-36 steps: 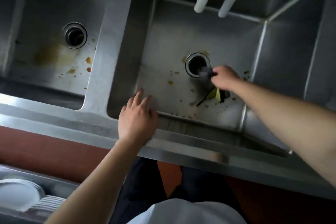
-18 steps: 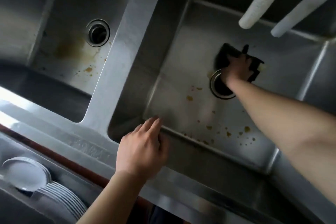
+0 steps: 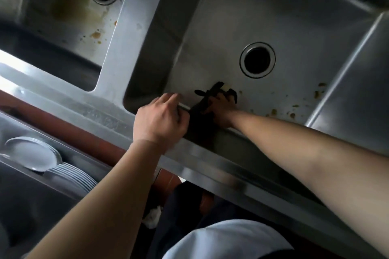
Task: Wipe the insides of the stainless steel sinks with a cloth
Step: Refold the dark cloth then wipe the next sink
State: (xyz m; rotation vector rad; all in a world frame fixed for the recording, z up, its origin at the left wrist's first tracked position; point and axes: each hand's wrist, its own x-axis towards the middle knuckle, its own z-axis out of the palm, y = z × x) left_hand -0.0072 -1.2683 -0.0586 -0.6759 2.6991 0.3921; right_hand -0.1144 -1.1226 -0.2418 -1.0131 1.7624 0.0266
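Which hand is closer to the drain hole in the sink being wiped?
Right. The right hand presses the cloth just below the drain; the left hand rests on the front rim, farther away.

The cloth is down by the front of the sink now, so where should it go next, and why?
Probably a sweep to the right along the sink floor. The right hand presses the dark cloth near the front wall, and brown specks lie on the floor to the right of it, toward the corner. The left hand rests on the front rim.
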